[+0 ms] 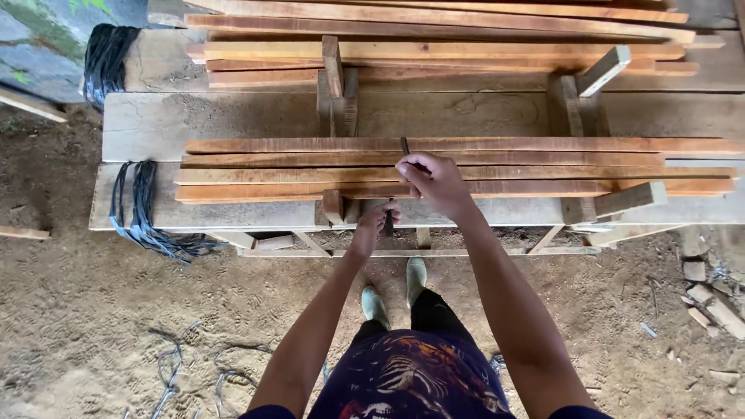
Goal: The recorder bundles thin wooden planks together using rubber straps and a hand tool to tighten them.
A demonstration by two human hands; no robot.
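Right hand (434, 180): over the near stack of wooden slats (458, 167), fingers curled tight and pinched together on a dark strap (404, 146) that crosses the top of the slats; thumb and forefinger closed on it, no gap showing.
Left hand (372, 226): lower down, at the front edge of the workbench (233, 213), fingers folded in around the hanging end of the same dark strap below the slats; grip looks closed, though the fingertips are partly hidden.
Dark strap: thin and black, running from the far side of the stack, over the slats, under the right hand and down to the left hand.
Wooden slats: long reddish-brown strips lying flat and side by side across the bench, resting between short upright wooden pegs (335, 206).
Far stack (434, 46): more long slats on a second set of supports behind, well apart from both hands.
Loose straps (143, 209): a bundle of black straps draped over the left end of the bench, hanging toward the ground; another bundle (105, 58) farther back on the left.
Ground (93, 310): sandy earth with scraps of wood (714, 306) on the right and bits of strap on the left.
Feet (396, 291): pale shoes standing just beneath the bench edge.
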